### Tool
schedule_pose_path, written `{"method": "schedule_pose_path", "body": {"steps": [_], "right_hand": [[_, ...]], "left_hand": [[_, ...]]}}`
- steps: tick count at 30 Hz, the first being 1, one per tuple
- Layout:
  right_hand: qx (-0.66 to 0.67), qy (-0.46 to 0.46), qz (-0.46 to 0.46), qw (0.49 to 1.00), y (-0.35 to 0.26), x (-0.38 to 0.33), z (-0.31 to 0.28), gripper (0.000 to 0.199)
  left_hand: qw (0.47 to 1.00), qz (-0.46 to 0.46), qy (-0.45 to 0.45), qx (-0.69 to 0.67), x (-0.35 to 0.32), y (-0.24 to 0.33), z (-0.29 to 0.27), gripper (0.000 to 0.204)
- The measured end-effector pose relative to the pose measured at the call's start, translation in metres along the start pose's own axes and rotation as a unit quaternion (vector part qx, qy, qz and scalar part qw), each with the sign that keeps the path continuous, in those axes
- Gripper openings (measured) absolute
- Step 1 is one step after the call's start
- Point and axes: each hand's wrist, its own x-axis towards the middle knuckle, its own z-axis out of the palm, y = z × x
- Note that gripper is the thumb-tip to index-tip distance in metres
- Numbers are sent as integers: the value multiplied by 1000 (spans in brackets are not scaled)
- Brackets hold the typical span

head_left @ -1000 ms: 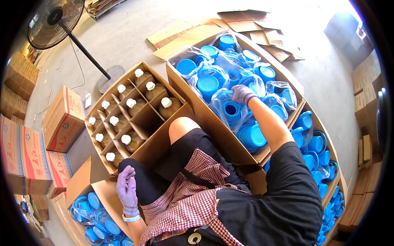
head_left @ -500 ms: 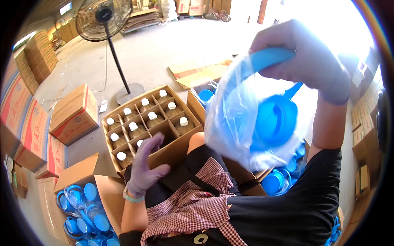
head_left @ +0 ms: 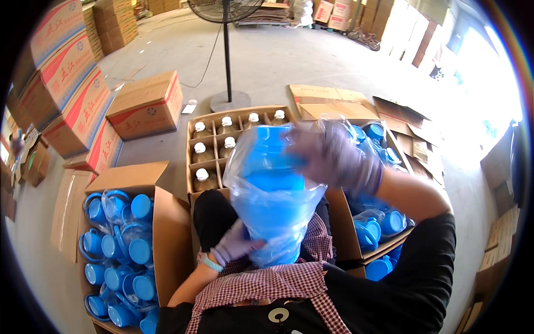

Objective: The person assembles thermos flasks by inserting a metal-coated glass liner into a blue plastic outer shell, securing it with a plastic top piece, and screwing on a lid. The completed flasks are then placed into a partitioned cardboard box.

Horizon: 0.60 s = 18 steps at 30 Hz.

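Several open cartons: L carton (head_left: pixel 171 239) + R carton (head_left: pixel 340 220) w/ blue jugs (head_left: pixel 115 276), divided carton (head_left: pixel 239 111) ahead w/ white-capped bottles (head_left: pixel 201 153), part-blocked by bagged jug (head_left: pixel 272 209) above lap (head_left: pixel 210 214). L hand (head_left: pixel 236 244) on its lower side, R hand (head_left: pixel 336 156) blurred near top; can't tell if either's clamped. Grey floor (head_left: pixel 278 61): fan (head_left: pixel 227 55), flattened cardboard (head_left: pixel 334 102), stacked boxes (head_left: pixel 72 100).

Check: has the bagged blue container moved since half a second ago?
Yes, leftward: in view it was right of the divided carton; now the container overlaps the near-right part of the carton.
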Motion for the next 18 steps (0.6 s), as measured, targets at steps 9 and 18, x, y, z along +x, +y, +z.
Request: {"method": "schedule_pose_path", "body": {"steps": [9,18], "right_hand": [[478,-202,54,853,-63,-100,128,54],[635,-162,-71,752,-31,-87,146,39]], "left_hand": [[887,-314,-266,211,-36,95,-107,57],[879,-73,23,-470,157,4,-114,54]]}}
